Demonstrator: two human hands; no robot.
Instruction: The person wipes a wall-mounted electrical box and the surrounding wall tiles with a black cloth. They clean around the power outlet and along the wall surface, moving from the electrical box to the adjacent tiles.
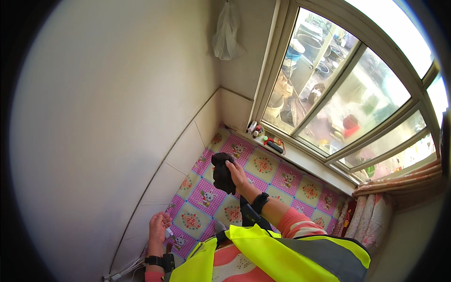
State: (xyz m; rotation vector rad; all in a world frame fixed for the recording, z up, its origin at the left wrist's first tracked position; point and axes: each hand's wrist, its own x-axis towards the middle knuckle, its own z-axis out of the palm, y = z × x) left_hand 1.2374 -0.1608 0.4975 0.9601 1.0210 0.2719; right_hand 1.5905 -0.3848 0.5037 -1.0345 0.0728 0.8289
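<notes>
My right hand [236,175] grips a crumpled black cloth [222,172], thumb on top, above a patterned sheet [262,164] with pink and cream squares. The cloth hangs down from the fingers. Lower left, near the wall, my left hand [160,224] is partly curled, palm turned up. A small white object [169,231] shows at the edge of that hand; whether the fingers hold it cannot be told. Black straps with small devices are on both wrists.
Small bottles [256,133] and a black remote control [275,146] stand or lie on the windowsill [306,164]. A white plastic bag [227,35] hangs on the wall. Folded bedding [368,215] is at the right, beneath a curtain [405,178]. White cables [128,269] run along the lower left wall.
</notes>
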